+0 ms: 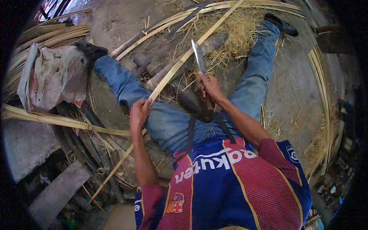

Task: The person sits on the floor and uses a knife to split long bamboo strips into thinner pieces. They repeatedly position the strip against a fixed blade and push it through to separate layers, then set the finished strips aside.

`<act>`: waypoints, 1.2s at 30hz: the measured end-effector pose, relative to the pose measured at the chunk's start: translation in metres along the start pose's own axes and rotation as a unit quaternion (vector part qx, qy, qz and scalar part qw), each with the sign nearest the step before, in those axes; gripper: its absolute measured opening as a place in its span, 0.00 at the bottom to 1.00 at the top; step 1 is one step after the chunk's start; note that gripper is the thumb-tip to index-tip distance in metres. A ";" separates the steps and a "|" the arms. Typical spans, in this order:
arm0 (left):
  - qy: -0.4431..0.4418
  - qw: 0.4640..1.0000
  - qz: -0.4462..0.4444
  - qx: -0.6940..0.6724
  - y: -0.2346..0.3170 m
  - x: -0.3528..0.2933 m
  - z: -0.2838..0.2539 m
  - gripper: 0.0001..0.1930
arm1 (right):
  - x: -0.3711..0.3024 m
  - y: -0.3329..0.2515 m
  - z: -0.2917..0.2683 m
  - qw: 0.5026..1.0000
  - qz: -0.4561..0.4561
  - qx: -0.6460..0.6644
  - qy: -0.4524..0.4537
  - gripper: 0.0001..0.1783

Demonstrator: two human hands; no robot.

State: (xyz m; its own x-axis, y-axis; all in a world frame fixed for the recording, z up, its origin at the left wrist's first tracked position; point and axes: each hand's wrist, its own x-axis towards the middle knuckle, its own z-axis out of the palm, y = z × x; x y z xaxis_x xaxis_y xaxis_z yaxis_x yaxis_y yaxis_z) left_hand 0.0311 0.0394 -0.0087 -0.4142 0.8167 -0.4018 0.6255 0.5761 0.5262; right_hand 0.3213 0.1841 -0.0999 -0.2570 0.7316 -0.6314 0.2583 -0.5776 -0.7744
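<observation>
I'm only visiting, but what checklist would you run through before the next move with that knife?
1. Left hand gripping the long pale strip: ok.
2. Right hand around the lower end of the knife: ok.
3. Left hand away from the blade: ok, well below it along the strip.
4. Blade touching the strip: cannot tell; they overlap in view.
5. Floor free of loose fibres: not ok, they lie heaped near one shoe.

The knife (199,57) is glossy metal, the strip (172,73) smooth wood, the log (215,42) rough wood, the jeans (255,80) matt denim.
</observation>
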 end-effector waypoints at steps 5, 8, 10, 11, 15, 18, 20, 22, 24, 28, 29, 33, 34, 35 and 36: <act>-0.050 0.991 -0.020 -0.122 0.040 -0.031 0.016 0.21 | 0.017 -0.031 -0.002 0.998 -0.024 0.020 -0.046 0.28; -0.010 0.987 -0.027 -0.155 0.049 -0.044 0.033 0.20 | -0.006 -0.040 0.014 0.993 -0.028 0.018 -0.117 0.23; -0.009 0.991 -0.024 -0.129 0.051 -0.048 0.038 0.20 | -0.019 -0.028 0.023 0.991 -0.041 0.016 -0.125 0.20; -0.010 0.993 -0.023 -0.114 0.051 -0.049 0.040 0.20 | -0.022 -0.023 0.025 0.991 -0.046 0.016 -0.128 0.19; -0.006 0.996 -0.022 -0.092 0.052 -0.045 0.043 0.21 | -0.009 -0.018 0.018 0.989 -0.062 0.022 -0.134 0.17; 0.016 0.995 -0.027 -0.099 0.044 -0.045 0.049 0.20 | -0.026 -0.035 0.008 0.991 -0.069 -0.049 -0.102 0.16; 0.006 0.995 -0.036 -0.092 0.044 -0.043 0.053 0.20 | -0.022 -0.014 0.003 0.990 -0.077 -0.076 -0.090 0.15; 0.030 0.999 -0.022 -0.005 0.055 -0.043 0.055 0.19 | -0.022 0.000 -0.002 0.988 -0.084 -0.086 -0.096 0.15; 0.050 0.998 -0.015 0.043 0.060 -0.048 0.050 0.19 | -0.039 -0.004 -0.002 0.985 -0.092 -0.077 -0.125 0.14; 0.076 0.992 0.049 0.092 0.063 -0.045 0.043 0.21 | -0.040 0.002 -0.026 0.997 -0.053 -0.045 0.042 0.14; 0.084 0.987 0.074 0.116 0.064 -0.044 0.042 0.22 | -0.034 0.000 -0.036 0.995 -0.055 -0.018 0.077 0.13; 0.002 0.986 0.164 0.021 0.087 -0.023 0.063 0.32 | -0.021 0.004 -0.050 0.991 -0.062 0.013 0.117 0.11; -0.015 0.984 0.178 -0.003 0.083 -0.014 0.079 0.34 | -0.024 0.001 -0.047 0.992 -0.057 0.023 0.107 0.11; -0.034 0.980 0.196 -0.028 0.092 -0.006 0.087 0.36 | -0.030 -0.003 -0.044 0.993 -0.052 0.033 0.102 0.11; -0.065 0.980 0.188 -0.020 0.098 -0.003 0.092 0.39 | -0.036 -0.007 -0.043 0.993 -0.047 0.043 0.097 0.10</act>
State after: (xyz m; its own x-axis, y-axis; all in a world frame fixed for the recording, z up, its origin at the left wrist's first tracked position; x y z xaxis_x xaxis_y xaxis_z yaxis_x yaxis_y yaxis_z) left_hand 0.1543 0.0908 -0.0248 -0.0705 0.9615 -0.2655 0.6903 0.2392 0.6828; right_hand 0.3687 0.1774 -0.0696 -0.0902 0.8352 -0.5425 0.1593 -0.5256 -0.8357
